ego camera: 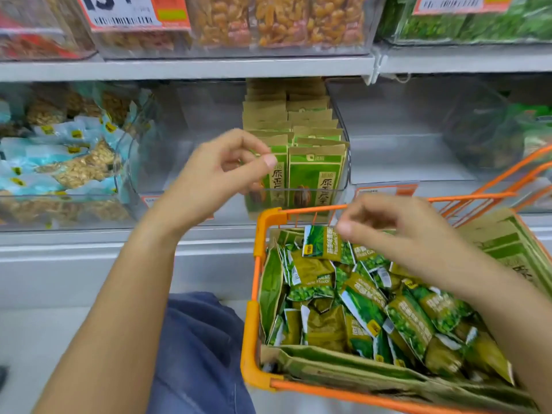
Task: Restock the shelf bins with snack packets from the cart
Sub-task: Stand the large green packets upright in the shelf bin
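Observation:
An orange wire cart [253, 297] at lower right holds a pile of small green pea snack packets [367, 306]. My right hand [400, 234] hovers over the cart's far end, thumb and curled fingers pinching the top corner of one upright green packet [321, 243]. My left hand [221, 171] is raised in front of a clear shelf bin [343, 162] filled with rows of upright brown-and-green packets [313, 171]. Its fingers are loosely curled next to the front packet and nothing is in them.
A clear bin [403, 150] right of the filled one looks empty. A bin of light blue nut packets [74, 162] sits to the left. Bins of dried fruit [268, 22] line the upper shelf. Large kraft bags [504, 237] lie along the cart's sides. My knee in jeans [197, 339] is beside the cart.

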